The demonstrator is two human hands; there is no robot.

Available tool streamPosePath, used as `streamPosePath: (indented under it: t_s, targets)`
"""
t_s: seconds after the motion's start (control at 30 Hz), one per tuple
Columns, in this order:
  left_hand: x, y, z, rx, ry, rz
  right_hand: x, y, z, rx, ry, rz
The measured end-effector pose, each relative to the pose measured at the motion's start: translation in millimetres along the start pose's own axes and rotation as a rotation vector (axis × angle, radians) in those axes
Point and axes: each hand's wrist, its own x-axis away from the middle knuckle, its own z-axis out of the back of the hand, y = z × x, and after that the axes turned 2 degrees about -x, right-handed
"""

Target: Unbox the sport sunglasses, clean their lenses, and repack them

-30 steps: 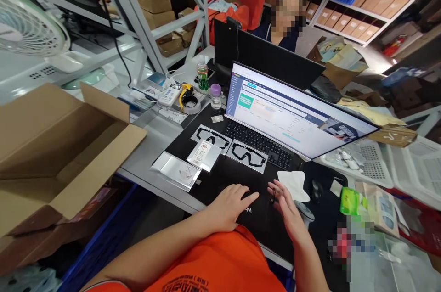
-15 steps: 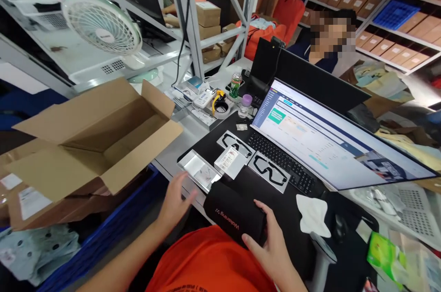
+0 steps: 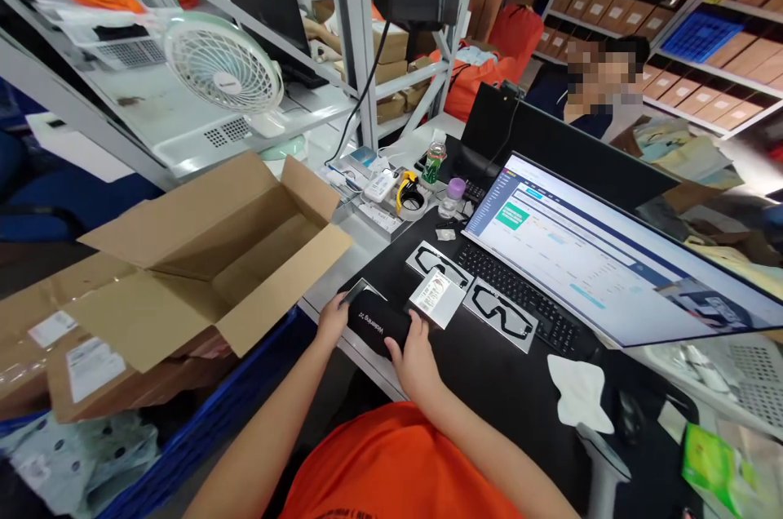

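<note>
A black glasses case (image 3: 378, 321) with pale lettering lies between my hands near the desk's front edge. My left hand (image 3: 332, 320) is closed round its left end. At the other end, my right hand (image 3: 413, 354) grips it, thumb on the near side and fingers on the far side. Behind the case, a flat silvery tray (image 3: 363, 286) is mostly covered by it. Just beyond my right hand sits a small white box (image 3: 436, 299) with a printed label. Two cards with black glasses-frame outlines lie behind, a nearer card (image 3: 500, 315) and a farther card (image 3: 438, 264).
An open cardboard box (image 3: 201, 258) stands at the left, above a blue crate (image 3: 201, 429). Ahead are a keyboard (image 3: 519, 294) and a monitor (image 3: 587, 250). To the right lie a white cloth (image 3: 580, 390), a mouse (image 3: 628, 416) and a scanner (image 3: 603, 462). A co-worker (image 3: 587, 99) is behind the screens.
The glasses case has moved left and away from my body, now over the silvery tray. My left hand, open and apart before, has closed on its left end. The view has shifted slightly.
</note>
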Motion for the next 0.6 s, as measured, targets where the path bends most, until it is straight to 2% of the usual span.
streamPosePath:
  t_s: [0.1,0.3,0.43,0.6]
  targets:
    - [3.1,-8.2,4.6,0.036,-0.027,-0.003,-10.9,-9.6,-9.6,0.032,-0.007,-0.078]
    - [-4.4,-10.8,11.0,0.051,-0.065,0.019,-14.0,-21.7,-13.5,0.128,-0.024,-0.136]
    - [-7.1,-9.1,10.1,0.062,-0.131,0.084,-10.3,-18.5,-8.0,0.089,-0.014,-0.125]
    - [-3.7,-7.9,11.4,0.106,-0.186,0.135,-6.0,-3.6,-4.9,-0.077,-0.010,-0.053]
